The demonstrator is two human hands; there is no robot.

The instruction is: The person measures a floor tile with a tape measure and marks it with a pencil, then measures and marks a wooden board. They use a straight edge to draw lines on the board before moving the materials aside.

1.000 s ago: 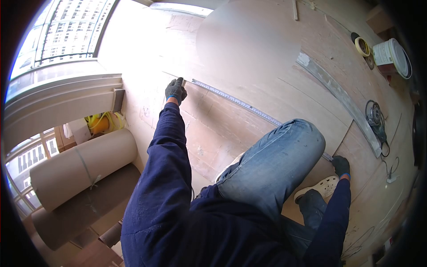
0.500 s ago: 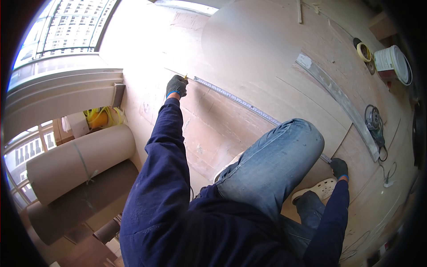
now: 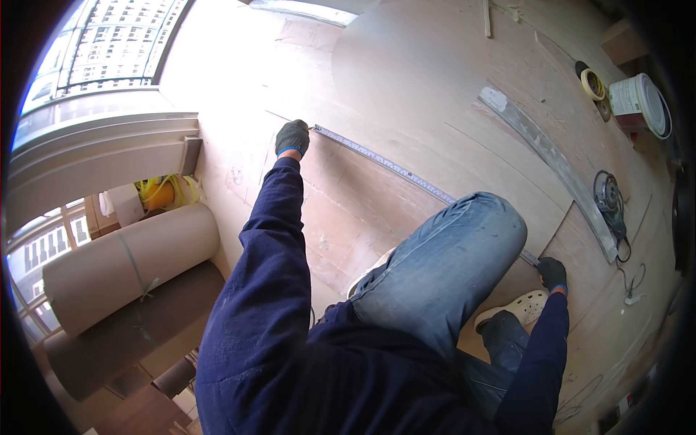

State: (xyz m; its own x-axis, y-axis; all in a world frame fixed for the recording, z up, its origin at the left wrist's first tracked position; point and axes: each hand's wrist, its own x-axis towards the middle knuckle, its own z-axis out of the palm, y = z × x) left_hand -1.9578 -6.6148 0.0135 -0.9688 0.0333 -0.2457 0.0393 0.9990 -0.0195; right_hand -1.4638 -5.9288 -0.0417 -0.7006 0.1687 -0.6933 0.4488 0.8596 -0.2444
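The gloved left hand [image 3: 293,138] had crept slightly along the plywood floor [image 3: 406,87] at eleven o'clock and sat curled over the far tip of the measuring tape [image 3: 391,168]. The yellow tip that showed above it a moment before was gone, so I couldn't tell what it gripped. At four o'clock, past the knee [image 3: 471,232], the right hand [image 3: 552,274] stayed clenched on the near end. The tape was still stretched flat, so the measure held.
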